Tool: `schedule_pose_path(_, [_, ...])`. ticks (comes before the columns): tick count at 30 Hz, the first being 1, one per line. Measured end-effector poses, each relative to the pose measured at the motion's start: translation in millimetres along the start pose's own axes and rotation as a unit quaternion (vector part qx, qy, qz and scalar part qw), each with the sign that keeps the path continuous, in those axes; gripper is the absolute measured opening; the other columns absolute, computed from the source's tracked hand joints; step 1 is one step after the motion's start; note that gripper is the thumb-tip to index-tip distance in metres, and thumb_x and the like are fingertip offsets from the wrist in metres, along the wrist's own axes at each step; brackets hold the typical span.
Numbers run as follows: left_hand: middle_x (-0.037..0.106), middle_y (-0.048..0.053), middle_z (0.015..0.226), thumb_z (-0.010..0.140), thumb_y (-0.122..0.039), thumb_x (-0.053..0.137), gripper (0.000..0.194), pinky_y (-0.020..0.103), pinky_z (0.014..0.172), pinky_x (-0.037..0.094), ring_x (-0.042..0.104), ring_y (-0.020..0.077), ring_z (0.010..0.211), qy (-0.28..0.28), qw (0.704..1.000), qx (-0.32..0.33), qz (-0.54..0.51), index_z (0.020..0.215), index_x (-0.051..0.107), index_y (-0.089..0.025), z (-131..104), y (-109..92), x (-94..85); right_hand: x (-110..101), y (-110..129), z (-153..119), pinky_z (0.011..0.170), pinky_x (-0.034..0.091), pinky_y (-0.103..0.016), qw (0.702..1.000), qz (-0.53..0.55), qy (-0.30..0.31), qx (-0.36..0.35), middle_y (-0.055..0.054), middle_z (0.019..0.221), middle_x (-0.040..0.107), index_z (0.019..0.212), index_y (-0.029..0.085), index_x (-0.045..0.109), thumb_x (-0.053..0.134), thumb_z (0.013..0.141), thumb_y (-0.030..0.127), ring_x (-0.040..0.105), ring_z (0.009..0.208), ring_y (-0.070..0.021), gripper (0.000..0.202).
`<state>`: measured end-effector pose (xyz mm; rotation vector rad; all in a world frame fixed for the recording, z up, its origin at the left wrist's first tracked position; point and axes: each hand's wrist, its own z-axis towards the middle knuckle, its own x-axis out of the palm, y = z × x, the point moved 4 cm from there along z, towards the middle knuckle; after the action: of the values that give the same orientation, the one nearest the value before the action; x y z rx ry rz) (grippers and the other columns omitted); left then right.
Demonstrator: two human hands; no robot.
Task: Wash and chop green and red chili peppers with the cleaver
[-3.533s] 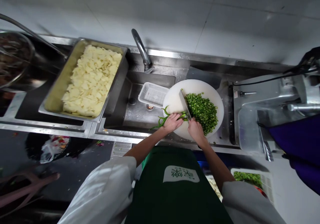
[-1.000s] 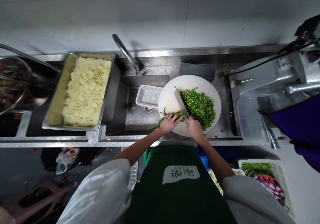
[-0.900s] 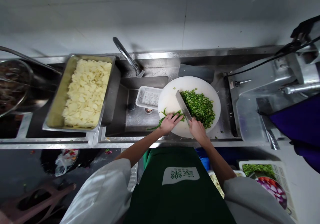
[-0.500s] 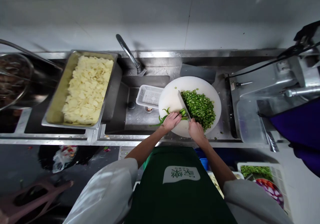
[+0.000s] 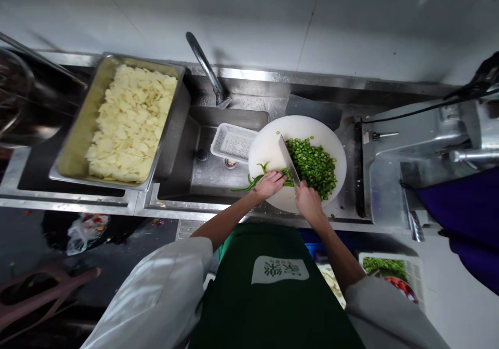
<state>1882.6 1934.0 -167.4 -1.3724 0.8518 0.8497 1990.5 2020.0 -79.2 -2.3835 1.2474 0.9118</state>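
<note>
A round white cutting board (image 5: 268,141) lies over the right part of the sink. My right hand (image 5: 309,199) is closed round the handle of a cleaver (image 5: 287,157), its blade slanting away across the board. Left of the blade, my left hand (image 5: 270,184) presses down on several long green chili peppers (image 5: 252,183), whose tips stick out to the left past the board's edge. Against the blade's right side rests a heap of chopped green chili (image 5: 314,164). The fingertips of the left hand sit close to the blade.
A white plastic basket (image 5: 234,142) stands in the sink (image 5: 208,175) beneath the faucet (image 5: 206,68). To the left is a deep metal pan (image 5: 66,151) of sliced potato (image 5: 130,125). Another knife (image 5: 413,209) lies at the right by a purple cloth (image 5: 463,214). Behind the board leans a dark flat sheet (image 5: 314,111).
The view has turned and shifted slightly. Both hands keep their places on the board, with the cleaver still against the peppers beside the chopped heap.
</note>
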Motion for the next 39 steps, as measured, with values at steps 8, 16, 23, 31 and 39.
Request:
schedule_pose_path(8, [0.062,0.009,0.103,0.102,-0.030,0.037,0.033,0.034,0.086,0.045,0.056,0.0205,0.096,0.043,0.999,-0.006,0.006,0.122,0.060,-0.017,3.1,-1.8,-4.1,-1.7,2.8,-1.4,0.079,0.047,-0.033,1.000,-0.003,0.007,-0.008,-0.020,0.102,0.071,0.119,0.011,0.051,0.028,0.103,0.026,0.070,0.097,-0.0285,0.031])
schedule_pose_path(16, [0.060,0.009,0.104,0.101,-0.029,0.039,0.031,0.035,0.085,0.043,0.054,0.0216,0.098,0.058,0.998,-0.008,0.006,0.121,0.060,-0.017,3.2,-1.9,-3.1,-4.3,6.0,-3.1,0.083,0.046,-0.033,1.000,-0.003,0.012,-0.003,-0.020,0.106,0.070,0.121,0.012,0.050,0.028,0.103,0.027,0.069,0.100,-0.0279,0.032])
schedule_pose_path(23, [0.060,0.010,0.104,0.101,-0.028,0.039,0.031,0.035,0.087,0.044,0.054,0.0220,0.100,0.055,0.998,-0.012,-0.009,0.123,0.059,-0.018,3.9,-2.4,-4.6,-6.3,9.1,-3.1,0.082,0.046,-0.031,1.000,-0.004,0.025,-0.007,-0.019,0.106,0.070,0.118,0.012,0.050,0.027,0.104,0.026,0.069,0.100,-0.0266,0.030])
schedule_pose_path(31, [0.061,0.010,0.104,0.101,-0.029,0.038,0.032,0.036,0.089,0.044,0.055,0.0226,0.099,0.052,0.998,-0.019,-0.030,0.122,0.060,-0.018,3.4,-1.9,-3.9,-7.2,11.5,-6.2,0.083,0.046,-0.029,0.999,-0.002,0.043,-0.001,-0.019,0.107,0.071,0.119,0.013,0.050,0.027,0.104,0.026,0.069,0.102,-0.0256,0.030])
schedule_pose_path(39, [0.061,0.010,0.105,0.102,-0.029,0.037,0.033,0.036,0.089,0.045,0.056,0.0222,0.100,0.049,0.998,-0.021,-0.035,0.123,0.059,-0.017,3.8,-0.4,-0.2,-7.5,9.0,-4.8,0.083,0.044,-0.029,0.999,0.010,0.045,0.003,-0.019,0.108,0.070,0.118,0.013,0.050,0.030,0.103,0.026,0.068,0.101,-0.0254,0.028])
